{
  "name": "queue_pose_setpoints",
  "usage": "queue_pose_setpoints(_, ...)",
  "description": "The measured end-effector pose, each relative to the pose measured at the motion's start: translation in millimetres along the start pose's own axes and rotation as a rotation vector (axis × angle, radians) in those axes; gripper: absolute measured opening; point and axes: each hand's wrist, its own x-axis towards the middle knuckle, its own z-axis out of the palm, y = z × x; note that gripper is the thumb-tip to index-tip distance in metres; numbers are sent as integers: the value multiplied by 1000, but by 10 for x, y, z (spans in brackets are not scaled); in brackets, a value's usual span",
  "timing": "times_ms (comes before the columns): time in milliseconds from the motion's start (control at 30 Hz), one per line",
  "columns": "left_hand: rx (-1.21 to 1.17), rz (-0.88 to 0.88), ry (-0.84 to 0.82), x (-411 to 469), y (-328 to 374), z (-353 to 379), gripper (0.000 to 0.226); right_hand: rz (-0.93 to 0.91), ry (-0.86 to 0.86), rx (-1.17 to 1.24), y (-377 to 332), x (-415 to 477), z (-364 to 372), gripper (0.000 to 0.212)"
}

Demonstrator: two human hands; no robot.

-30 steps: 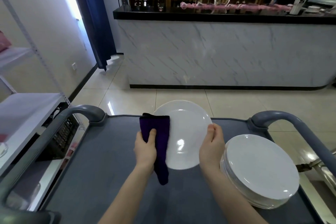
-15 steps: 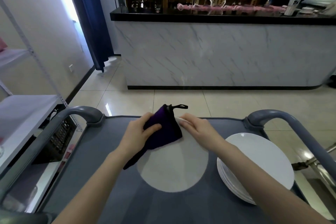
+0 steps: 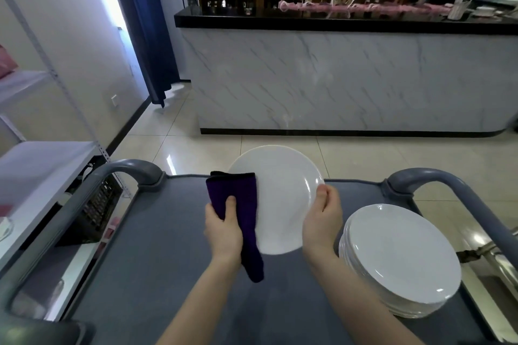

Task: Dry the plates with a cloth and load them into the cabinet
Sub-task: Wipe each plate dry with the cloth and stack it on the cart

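Observation:
A white plate [image 3: 283, 199] is held tilted up above the grey cart top [image 3: 157, 255], its face toward me. My left hand [image 3: 224, 230] grips a dark purple cloth [image 3: 238, 204] against the plate's left edge, thumb on the front of the cloth. My right hand [image 3: 322, 221] grips the plate's right rim, thumb on the front. A stack of several white plates [image 3: 398, 258] lies on the cart to the right of my right hand.
Grey cart handles rise at the far left [image 3: 131, 168] and far right [image 3: 437, 179]. A white metal shelf unit [image 3: 42, 159] stands to the left. A marble-fronted counter [image 3: 350, 78] with a black top lies ahead across the tiled floor.
Half a second ago the plate lay flat with both hands at its far edge; now it is tipped up again, the cloth at its left edge and my right hand on the right rim.

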Motion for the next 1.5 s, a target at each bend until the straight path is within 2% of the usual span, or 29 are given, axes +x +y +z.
queue_pose_setpoints(100, 22, -7, -82, 42, -32, -29, 21, -67, -69, -17, 5, 51, -54, 22)
queue_pose_setpoints(200, 136, 156, -179, 188, 19, -128, 17, -209, -219, -123, -34, 225, -171, 25)
queue_pose_setpoints(267, 237, 267, -263, 319, 97, -204, 11, -275, -385, -205, -93, 382, -247, 25)
queue_pose_setpoints(400, 545, 452, -626, 483, 311, -252, 11, -405, -804, -475, -249, 499, -230, 23)
queue_pose_setpoints(467, 654, 499, -771, 477, 362, -215, 15, -449, -916, -546, -282, 464, -156, 26)
queue_pose_setpoints(533, 608, 487, -755, 450, 346, -180, 11, -459, -900, -516, -271, 425, -127, 28)
queue_pose_setpoints(600, 504, 440, -608, 442, 329, -184, 4, -420, -789, -446, -232, 391, -147, 20)
queue_pose_setpoints(733, 336, 283, -281, 400, 218, -241, 12, -288, -427, -245, -137, 288, -178, 26)
queue_pose_setpoints(800, 187, 142, -171, 262, 99, -191, 19, -198, -213, -128, -116, 171, -123, 26)
queue_pose_setpoints(867, 95, 54, -108, 123, -6, -116, 20, -97, -82, -16, -94, 47, -58, 25)
queue_pose_setpoints(933, 56, 16, -98, 80, -28, -101, 21, -55, -97, 17, -46, -4, -51, 24)
queue_pose_setpoints(1000, 73, 48, -111, 147, 17, -160, 21, -51, -220, -11, 2, 64, -129, 23)
queue_pose_setpoints(1133, 224, 286, -200, 321, 214, -344, 12, -107, -566, -182, -82, 351, -272, 16)
queue_pose_setpoints(1233, 370, 426, -373, 432, 392, -379, 8, -206, -711, -291, -230, 511, -237, 29)
queue_pose_setpoints(1367, 501, 493, -520, 509, 513, -377, 12, -342, -731, -338, -224, 479, -189, 39)
queue_pose_setpoints(1500, 499, 475, -540, 479, 491, -336, 13, -359, -583, -253, -156, 281, -184, 42)
